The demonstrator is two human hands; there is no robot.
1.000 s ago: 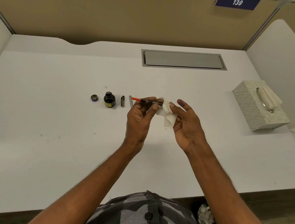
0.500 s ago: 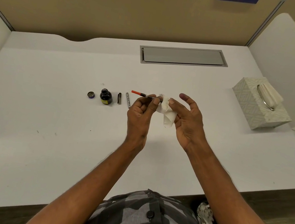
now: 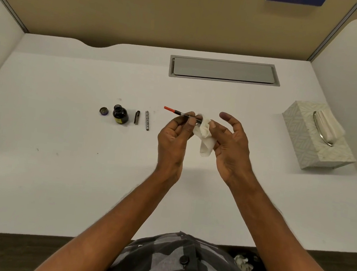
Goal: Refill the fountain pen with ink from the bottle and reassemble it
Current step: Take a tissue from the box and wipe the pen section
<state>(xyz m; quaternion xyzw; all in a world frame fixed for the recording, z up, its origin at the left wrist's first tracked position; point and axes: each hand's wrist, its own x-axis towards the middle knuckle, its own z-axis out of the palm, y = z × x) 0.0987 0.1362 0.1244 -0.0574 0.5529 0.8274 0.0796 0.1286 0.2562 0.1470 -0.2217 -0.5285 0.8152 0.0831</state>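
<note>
A slim pen part with a clear, dark-filled tube and an orange-red end (image 3: 177,112) is pinched between the thumb and fingers of the left hand (image 3: 172,141), raised above the white desk (image 3: 54,163), its orange-red end pointing left toward the small dark glass ink bottle (image 3: 120,114). Its other end is covered by a crumpled white tissue (image 3: 206,137), which is pressed against it by the thumb of the right hand (image 3: 231,147); the other right fingers are spread loosely. The bottle stands open on the desk. Just left of the bottle lies its round cap (image 3: 103,111). Just right of it lie 2 parts: a short dark pen piece (image 3: 137,117), then a slender silver metal pen piece (image 3: 147,120). Far right of the bottle a patterned tissue box (image 3: 310,140) is seen.
</note>
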